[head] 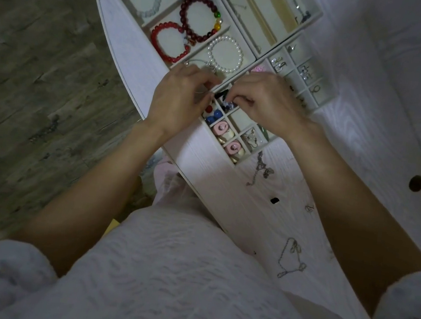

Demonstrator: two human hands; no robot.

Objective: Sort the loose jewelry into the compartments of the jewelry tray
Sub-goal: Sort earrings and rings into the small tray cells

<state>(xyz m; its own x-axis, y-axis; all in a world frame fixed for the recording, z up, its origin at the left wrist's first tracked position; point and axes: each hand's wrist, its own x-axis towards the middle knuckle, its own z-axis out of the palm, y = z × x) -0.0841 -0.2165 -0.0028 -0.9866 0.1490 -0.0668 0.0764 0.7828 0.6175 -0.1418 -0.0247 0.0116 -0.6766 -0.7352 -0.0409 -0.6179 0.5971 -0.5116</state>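
i see both hands meeting over the small square compartments at the centre of the frame. my left hand (178,99) has its fingers curled at the tray (247,54) divider, seemingly pinching something thin, though i cannot tell what. my right hand (266,101) pinches a small dark piece just above a little compartment, probably because tiny things need setting in, not dropping. bracelets already lie in the big compartments at upper left: the dark red bracelet (200,16), the pearl bracelet (226,53). loose chains remain on the desk (218,176) at lower right, one chain (291,259) well apart from the tray, so i judge sorting is partway.
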